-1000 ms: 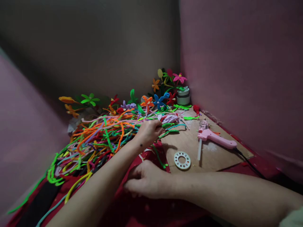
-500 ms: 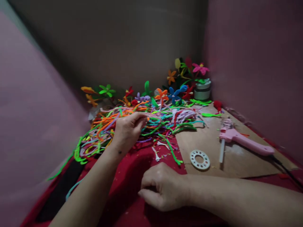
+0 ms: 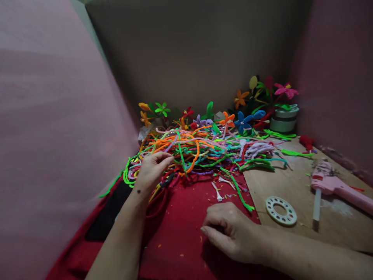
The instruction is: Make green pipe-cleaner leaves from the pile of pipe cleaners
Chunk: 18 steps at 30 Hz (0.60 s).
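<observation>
The pile of fuzzy stems (image 3: 201, 151) lies on the red surface (image 3: 180, 217), before a dark wall (image 3: 198, 58). My left fingers (image 3: 165, 161) are pinched together near it; whether my curled right fingers (image 3: 217, 238) meet, I cannot tell.

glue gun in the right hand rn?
No, the pink glue gun lies on the board, apart from the right hand, which is over the red cloth.
</observation>
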Motion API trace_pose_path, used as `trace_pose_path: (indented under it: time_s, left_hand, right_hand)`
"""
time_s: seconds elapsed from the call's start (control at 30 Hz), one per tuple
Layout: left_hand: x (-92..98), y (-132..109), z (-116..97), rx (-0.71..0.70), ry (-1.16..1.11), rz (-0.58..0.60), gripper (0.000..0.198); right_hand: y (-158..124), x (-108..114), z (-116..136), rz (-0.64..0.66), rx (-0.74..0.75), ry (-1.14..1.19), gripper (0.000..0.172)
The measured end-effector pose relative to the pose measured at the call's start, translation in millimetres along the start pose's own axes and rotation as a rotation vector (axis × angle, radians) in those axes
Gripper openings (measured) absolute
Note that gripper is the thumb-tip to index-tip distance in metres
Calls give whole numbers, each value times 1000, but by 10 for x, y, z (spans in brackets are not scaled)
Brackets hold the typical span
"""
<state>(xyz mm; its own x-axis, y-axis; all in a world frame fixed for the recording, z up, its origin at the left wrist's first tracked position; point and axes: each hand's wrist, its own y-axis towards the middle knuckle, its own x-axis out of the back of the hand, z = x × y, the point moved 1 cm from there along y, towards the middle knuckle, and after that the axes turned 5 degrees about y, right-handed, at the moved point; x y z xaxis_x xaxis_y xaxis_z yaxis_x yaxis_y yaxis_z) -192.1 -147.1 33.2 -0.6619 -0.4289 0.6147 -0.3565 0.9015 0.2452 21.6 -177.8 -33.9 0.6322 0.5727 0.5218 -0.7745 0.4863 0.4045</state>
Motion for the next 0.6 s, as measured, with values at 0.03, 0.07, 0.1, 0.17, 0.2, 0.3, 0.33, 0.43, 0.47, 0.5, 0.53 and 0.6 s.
trace_pose_path:
  time_s: [0.03,0.07,0.1,0.17,0.2,0.3,0.33,0.43,0.47,0.5,0.53,0.6]
  left_hand:
    - [-50,-1,6,21,-20,51,21]
    - [-105,0,14,39,-40,91,23]
    - [-158,3,24,58,-54,104,24]
    - [-235,8,45,91,-78,94,24]
    - [-250,9,52,106,-91,79,25]
    - [-203,-5,60,136,-165,80,24]
    - [-169,-15,59,151,-214,99,23]
    - [-78,-50,47,200,-386,170,22]
    - [-66,-62,37,203,-444,193,22]
    - [-64,-73,21,190,-496,200,21]
    - [-73,-85,1,162,-551,186,20]
    - [-113,-111,-53,77,-663,99,19]
  right_hand:
    - [1,-3,-2,-4,0,3,20]
    - [1,-7,-3,-8,4,6,19]
    - [0,-11,-4,-11,9,8,19]
    - [-4,-17,-5,-21,22,9,19]
    - [-7,-19,-6,-25,25,8,19]
    - [-17,-20,-12,-33,23,10,20]
    - [-19,-21,-16,-34,21,10,21]
    - [-23,-22,-26,-44,16,16,20]
    - [-22,-22,-26,-50,12,21,20]
    - [-20,-21,-24,-54,5,28,20]
    - [-15,-19,-20,-56,-4,38,20]
    - [0,-13,-8,-54,-28,70,20]
